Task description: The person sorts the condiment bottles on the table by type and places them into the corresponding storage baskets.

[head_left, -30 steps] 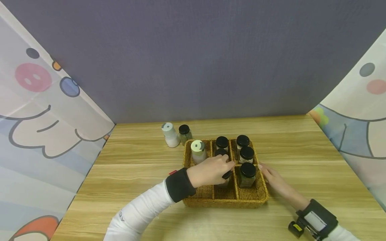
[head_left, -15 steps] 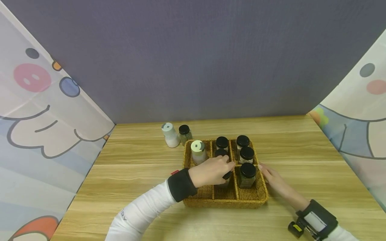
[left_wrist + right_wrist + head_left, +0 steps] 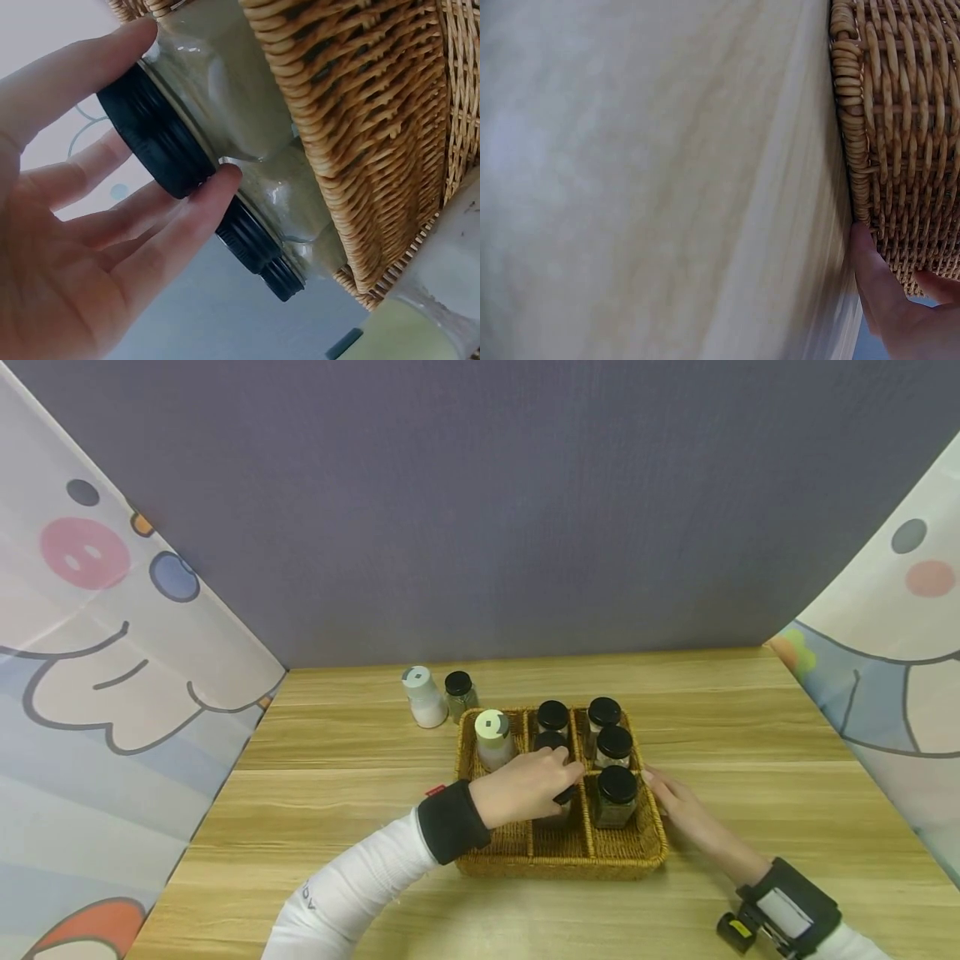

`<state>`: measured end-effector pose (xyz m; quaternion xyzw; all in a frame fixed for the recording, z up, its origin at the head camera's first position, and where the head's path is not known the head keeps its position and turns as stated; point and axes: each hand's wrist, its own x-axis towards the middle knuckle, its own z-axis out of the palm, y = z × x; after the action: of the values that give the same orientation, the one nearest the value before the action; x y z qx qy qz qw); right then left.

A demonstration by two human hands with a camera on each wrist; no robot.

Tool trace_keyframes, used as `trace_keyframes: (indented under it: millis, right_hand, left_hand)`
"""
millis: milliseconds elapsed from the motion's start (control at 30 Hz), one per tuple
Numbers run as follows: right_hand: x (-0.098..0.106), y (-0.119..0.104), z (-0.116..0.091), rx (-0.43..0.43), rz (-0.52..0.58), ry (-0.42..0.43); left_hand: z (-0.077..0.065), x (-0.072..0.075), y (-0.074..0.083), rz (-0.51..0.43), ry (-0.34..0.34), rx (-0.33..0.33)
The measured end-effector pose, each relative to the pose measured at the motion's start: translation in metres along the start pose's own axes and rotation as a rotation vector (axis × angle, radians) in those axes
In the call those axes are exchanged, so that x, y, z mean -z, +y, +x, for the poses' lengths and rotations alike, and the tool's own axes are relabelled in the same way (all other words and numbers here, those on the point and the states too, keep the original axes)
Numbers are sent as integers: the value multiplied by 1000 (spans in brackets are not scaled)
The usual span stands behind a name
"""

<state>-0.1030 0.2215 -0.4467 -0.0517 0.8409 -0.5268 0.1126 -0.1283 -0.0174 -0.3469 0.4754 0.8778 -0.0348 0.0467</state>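
In the head view my left hand reaches over a woven basket with compartments. Its thumb and fingers grip a glass spice jar by the black lid, in the front middle compartment. The left wrist view shows that black lid between thumb and fingers, with the jar upright against a woven divider. More black-lidded jars sit just beyond it. My right hand touches the basket's right outer side. Seen from the right wrist, its fingers lie fairly straight against the woven wall.
A pale-capped shaker stands in the back left compartment. Black-lidded jars fill the back middle and back right, and one jar stands front right. Outside, behind the basket, are a white shaker and a black-lidded jar.
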Motion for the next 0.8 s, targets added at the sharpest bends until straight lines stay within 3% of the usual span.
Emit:
trace_keyframes:
  millis: [300, 800]
  right_hand:
    - [0, -1, -1, 2, -2, -8]
    - [0, 0, 1, -11, 3, 11]
  left_hand:
    - [-2, 3, 2, 57, 3, 11]
    - [-8, 7, 1, 112, 125, -73]
